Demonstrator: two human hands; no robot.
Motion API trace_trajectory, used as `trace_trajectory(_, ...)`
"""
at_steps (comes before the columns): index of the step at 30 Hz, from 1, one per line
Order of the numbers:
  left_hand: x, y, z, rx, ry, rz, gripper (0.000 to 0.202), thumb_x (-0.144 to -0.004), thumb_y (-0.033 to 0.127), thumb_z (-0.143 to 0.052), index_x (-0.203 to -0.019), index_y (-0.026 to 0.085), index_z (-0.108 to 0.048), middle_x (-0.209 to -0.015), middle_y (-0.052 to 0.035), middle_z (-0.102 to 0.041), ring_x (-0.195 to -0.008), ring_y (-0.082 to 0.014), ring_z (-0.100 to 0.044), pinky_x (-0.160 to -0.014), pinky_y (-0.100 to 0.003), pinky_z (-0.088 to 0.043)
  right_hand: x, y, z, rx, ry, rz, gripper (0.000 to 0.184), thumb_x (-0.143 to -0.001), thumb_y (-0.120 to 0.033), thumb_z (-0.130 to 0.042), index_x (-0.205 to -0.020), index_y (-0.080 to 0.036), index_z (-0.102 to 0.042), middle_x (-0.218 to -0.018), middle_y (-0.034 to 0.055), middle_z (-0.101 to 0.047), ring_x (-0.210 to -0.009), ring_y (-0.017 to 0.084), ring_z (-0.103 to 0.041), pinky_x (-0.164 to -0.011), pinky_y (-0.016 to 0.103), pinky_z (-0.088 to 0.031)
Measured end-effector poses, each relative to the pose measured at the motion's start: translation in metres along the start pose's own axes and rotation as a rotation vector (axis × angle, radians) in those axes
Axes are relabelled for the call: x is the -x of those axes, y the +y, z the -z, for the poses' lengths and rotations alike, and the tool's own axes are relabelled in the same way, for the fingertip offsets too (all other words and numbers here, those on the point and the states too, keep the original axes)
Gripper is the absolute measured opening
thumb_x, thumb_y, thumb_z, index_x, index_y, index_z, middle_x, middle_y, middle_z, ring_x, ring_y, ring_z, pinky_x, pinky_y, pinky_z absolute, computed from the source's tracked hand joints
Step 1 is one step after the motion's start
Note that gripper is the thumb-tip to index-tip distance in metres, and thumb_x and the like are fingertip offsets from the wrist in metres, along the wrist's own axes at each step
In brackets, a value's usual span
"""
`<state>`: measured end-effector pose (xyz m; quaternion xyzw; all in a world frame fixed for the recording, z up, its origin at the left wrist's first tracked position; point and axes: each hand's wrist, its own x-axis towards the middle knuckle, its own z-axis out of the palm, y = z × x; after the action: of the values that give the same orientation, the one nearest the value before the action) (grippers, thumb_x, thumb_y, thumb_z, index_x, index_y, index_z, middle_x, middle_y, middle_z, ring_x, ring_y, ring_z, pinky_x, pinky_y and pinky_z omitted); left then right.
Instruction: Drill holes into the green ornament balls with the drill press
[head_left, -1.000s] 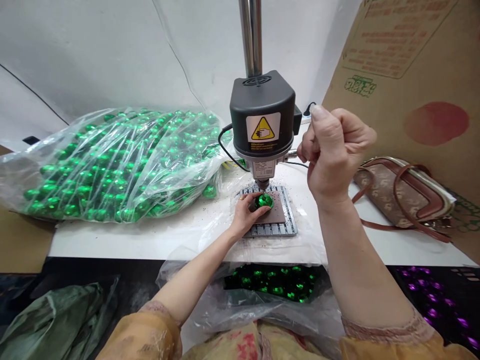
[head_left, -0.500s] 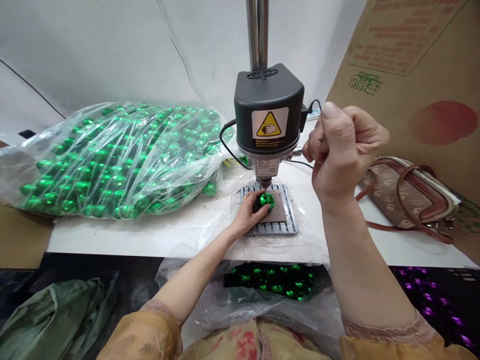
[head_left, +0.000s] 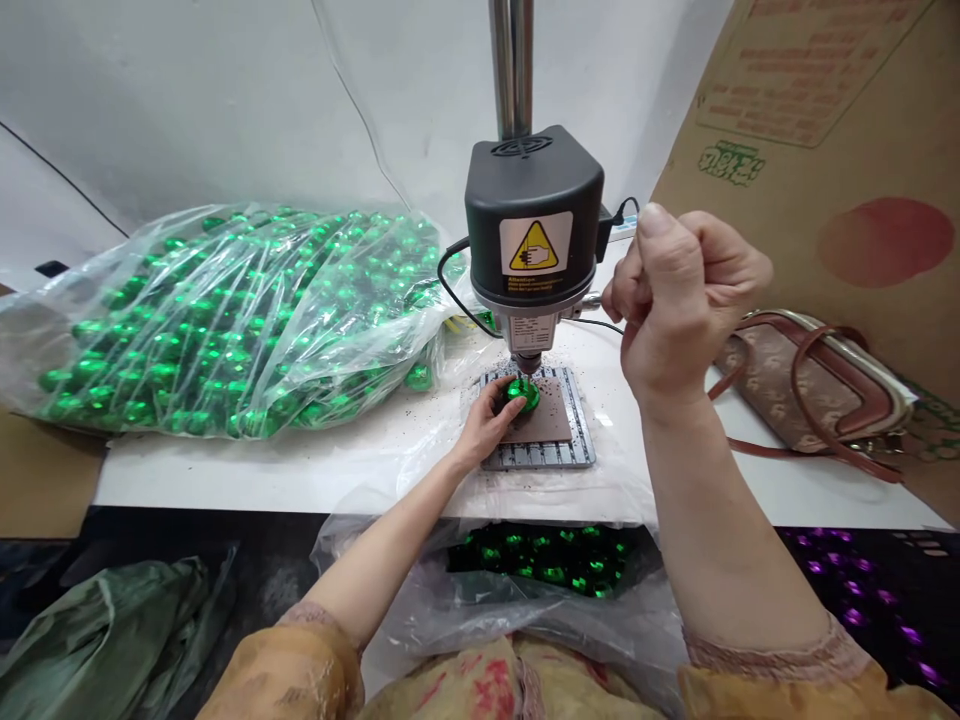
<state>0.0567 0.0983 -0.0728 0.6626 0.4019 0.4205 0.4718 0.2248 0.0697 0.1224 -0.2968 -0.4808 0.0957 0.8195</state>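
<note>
A shiny green faceted ball [head_left: 523,394] is under the chuck of a small black bench drill press [head_left: 531,215]. My left hand [head_left: 489,415] holds the ball from the left, thumb at the front and fingers behind, over a brown board [head_left: 551,420] on the grey slotted base plate [head_left: 583,440]. My right hand [head_left: 679,300] is closed in a fist at the right of the drill head, at the end of its metal feed handle [head_left: 591,300]. Most of that handle is hidden in the fist. Whether the bit touches the ball I cannot tell.
On the left of the white table [head_left: 247,480] lies a large clear bag [head_left: 255,320] of green balls. An open plastic bag [head_left: 420,600] with more green balls hangs at the front edge. A brown handbag [head_left: 802,390] and cardboard [head_left: 810,150] stand at right. Dark specks surround the base.
My left hand and the green ball have shifted slightly left and back under the chuck, and the ball looks turned. My right hand stays at the handle, almost unmoved.
</note>
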Motion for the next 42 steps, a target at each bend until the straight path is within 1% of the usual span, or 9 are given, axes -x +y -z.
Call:
trace_trajectory(2,-0.003,-0.002,0.001,0.035,-0.008,0.015,0.059,-0.087,0.057,-0.066,-0.131,0.018,-0.057,-0.119,-0.0111,-0.07,-0.111,-0.024,-0.066,-0.097,-0.037,-0.053,0.0,0.0,0.0,0.014,-0.004,-0.016,0.053,-0.088,-0.044,-0.064,-0.051,-0.023,-0.032,-0.041,-0.0066,-0.032,-0.037,0.006,-0.03,-0.04,0.029,-0.024)
trace_trajectory(5,-0.004,-0.002,0.003,0.043,-0.016,0.031,0.059,-0.086,0.056,-0.067,-0.13,0.018,-0.057,-0.121,-0.0115,-0.07,-0.112,-0.0247,-0.066,-0.1,-0.039,-0.052,0.0,-0.001,0.0,-0.056,-0.021,-0.008,0.051,-0.088,-0.035,-0.065,-0.051,-0.022,-0.033,-0.042,-0.0072,-0.033,-0.038,0.004,-0.031,-0.042,0.026,-0.024)
trace_trajectory(8,-0.002,0.002,0.001,-0.014,-0.014,-0.004,0.058,-0.084,0.054,-0.071,-0.127,0.018,-0.06,-0.122,-0.0112,-0.07,-0.112,-0.0253,-0.066,-0.1,-0.04,-0.052,-0.001,0.0,0.0,-0.099,-0.022,0.007,0.049,-0.088,-0.025,-0.063,-0.05,-0.02,-0.033,-0.042,-0.0079,-0.033,-0.038,0.003,-0.031,-0.042,0.024,-0.024)
trace_trajectory(10,0.0,0.006,-0.001,-0.085,-0.014,-0.04,0.057,-0.081,0.052,-0.075,-0.125,0.019,-0.062,-0.122,-0.0103,-0.07,-0.112,-0.0256,-0.066,-0.1,-0.039,-0.052,-0.001,0.0,0.0,-0.094,-0.028,0.009,0.048,-0.089,-0.022,-0.061,-0.051,-0.02,-0.033,-0.042,-0.0082,-0.033,-0.038,0.002,-0.031,-0.042,0.023,-0.024)
trace_trajectory(13,0.003,0.012,-0.005,-0.127,-0.024,-0.065,0.055,-0.08,0.048,-0.077,-0.124,0.02,-0.062,-0.118,-0.0089,-0.071,-0.109,-0.025,-0.067,-0.098,-0.039,-0.054,-0.001,0.001,0.002,-0.074,-0.039,0.012,0.048,-0.09,-0.023,-0.06,-0.051,-0.021,-0.033,-0.042,-0.0082,-0.033,-0.038,0.002,-0.031,-0.042,0.023,-0.025)
trace_trajectory(18,0.004,0.013,-0.006,-0.104,-0.041,-0.066,0.053,-0.083,0.046,-0.075,-0.125,0.019,-0.06,-0.117,-0.009,-0.071,-0.107,-0.0245,-0.068,-0.096,-0.038,-0.055,0.005,0.003,0.006,0.022,-0.044,0.035,0.051,-0.09,-0.035,-0.061,-0.052,-0.023,-0.03,-0.041,-0.0062,-0.031,-0.038,0.007,-0.028,-0.041,0.031,-0.025)
trace_trajectory(28,0.003,0.009,-0.007,-0.098,-0.032,-0.056,0.053,-0.081,0.045,-0.077,-0.124,0.019,-0.06,-0.118,-0.0097,-0.069,-0.11,-0.0257,-0.065,-0.099,-0.04,-0.052,0.027,0.007,0.009,-0.021,0.045,0.136,0.054,-0.089,-0.027,-0.06,-0.054,-0.021,-0.02,-0.044,-0.0079,-0.024,-0.037,0.003,-0.026,-0.039,0.026,-0.023)
trace_trajectory(35,0.004,0.006,-0.007,-0.077,-0.042,-0.072,0.053,-0.082,0.046,-0.077,-0.125,0.02,-0.059,-0.119,-0.0096,-0.068,-0.111,-0.0255,-0.065,-0.101,-0.041,-0.051,0.029,0.013,0.013,-0.116,-0.021,0.209,0.054,-0.088,-0.021,-0.059,-0.054,-0.019,-0.016,-0.044,-0.0078,-0.022,-0.038,0.002,-0.025,-0.04,0.024,-0.022)
trace_trajectory(42,0.004,0.005,-0.007,-0.044,-0.05,-0.055,0.053,-0.083,0.047,-0.076,-0.125,0.02,-0.058,-0.121,-0.0105,-0.067,-0.113,-0.0262,-0.064,-0.101,-0.042,-0.05,0.036,0.022,0.018,-0.079,-0.018,0.262,0.052,-0.087,-0.018,-0.059,-0.054,-0.018,-0.019,-0.046,-0.0067,-0.025,-0.039,0.003,-0.027,-0.041,0.025,-0.023)
